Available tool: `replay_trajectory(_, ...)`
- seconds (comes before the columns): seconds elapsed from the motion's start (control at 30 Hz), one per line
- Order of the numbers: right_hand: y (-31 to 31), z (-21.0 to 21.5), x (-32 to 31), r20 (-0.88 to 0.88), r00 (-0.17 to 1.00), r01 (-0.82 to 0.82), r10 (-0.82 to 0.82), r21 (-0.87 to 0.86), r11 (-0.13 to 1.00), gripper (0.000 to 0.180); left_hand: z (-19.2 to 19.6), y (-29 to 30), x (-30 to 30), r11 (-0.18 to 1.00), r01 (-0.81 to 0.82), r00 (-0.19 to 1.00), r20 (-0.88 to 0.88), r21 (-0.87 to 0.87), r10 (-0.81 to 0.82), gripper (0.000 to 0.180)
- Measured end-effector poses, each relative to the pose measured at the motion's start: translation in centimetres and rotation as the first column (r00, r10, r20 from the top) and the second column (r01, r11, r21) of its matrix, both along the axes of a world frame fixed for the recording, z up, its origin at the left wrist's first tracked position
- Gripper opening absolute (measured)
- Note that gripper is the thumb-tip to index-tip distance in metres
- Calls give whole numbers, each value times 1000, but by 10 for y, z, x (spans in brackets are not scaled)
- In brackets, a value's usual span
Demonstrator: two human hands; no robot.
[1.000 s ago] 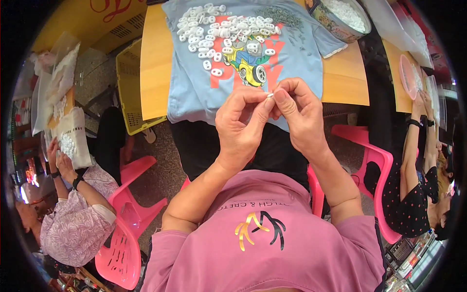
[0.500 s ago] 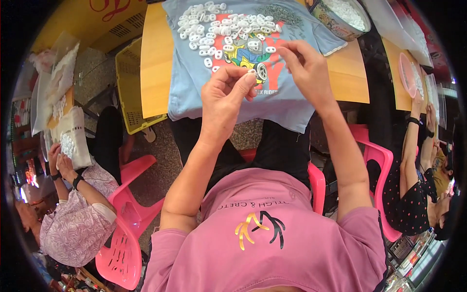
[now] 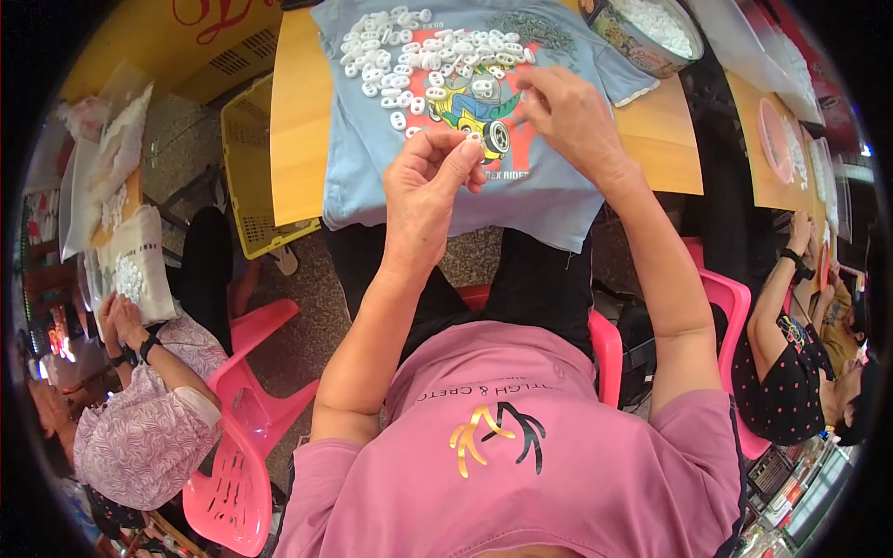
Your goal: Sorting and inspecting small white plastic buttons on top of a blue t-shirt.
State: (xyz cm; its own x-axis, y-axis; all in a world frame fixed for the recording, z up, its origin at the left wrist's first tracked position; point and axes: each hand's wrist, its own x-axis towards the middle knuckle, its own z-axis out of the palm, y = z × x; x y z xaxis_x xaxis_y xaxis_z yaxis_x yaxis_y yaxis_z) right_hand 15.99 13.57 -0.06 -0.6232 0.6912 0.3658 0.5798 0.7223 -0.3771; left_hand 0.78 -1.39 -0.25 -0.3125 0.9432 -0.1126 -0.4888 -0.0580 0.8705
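My left hand (image 3: pixel 423 186) is raised over the near part of a blue printed cloth (image 3: pixel 358 191), pinching a small white two-holed plastic piece (image 3: pixel 473 137) between thumb and fingertips. To its right, my right hand (image 3: pixel 579 121) reaches over the cloth with curled fingers. Its fingertips hide whatever is between them. Beyond both hands lies a loose spread of white two-holed pieces (image 3: pixel 377 67); a single white piece (image 3: pixel 483 86) lies just left of my right fingertips. A heap of small dark thin pieces (image 3: pixel 538 35) sits at the far right of the cloth.
The cloth covers a wooden table (image 3: pixel 296 139). A round tub (image 3: pixel 651 33) of white pieces stands at the far right corner. A yellow crate (image 3: pixel 251 177) is left of the table. People at both sides handle white pieces; pink chairs (image 3: pixel 228 484) stand nearby.
My right hand has shifted slightly left and turned, its fingers now over where a single white piece lay; that piece no longer shows. My left hand keeps its piece, almost unmoved.
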Motion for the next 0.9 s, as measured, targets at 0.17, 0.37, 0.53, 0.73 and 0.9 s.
replay_trajectory(0.17, -24, 17, 4, -465, 845, -159, -263, -689, 707, 17, 5, 1, 8, 1000, -12, 999, 34, 10, 12, 14)
replay_trajectory(0.37, -56, 29, 6, -612, 586, -485, -531, -790, 375, 17, 15, 3, 21, 998, -19, 999, 29, 68, 17, 15)
replay_trajectory(0.53, -72, 33, 4, -635, 495, -520, -593, -764, 382, 12, 21, 5, 26, 994, -42, 997, 69, 99, 36, 15)
replay_trajectory(0.73, -82, 31, -1, -666, 455, -459, -591, -744, 485, 12, 21, 4, 29, 991, -69, 995, 73, 112, 61, 15)
replay_trajectory(0.9, -88, 29, -7, -703, 429, -430, -567, -711, 556, 13, 22, 4, 30, 991, -78, 995, 77, 112, 70, 15)
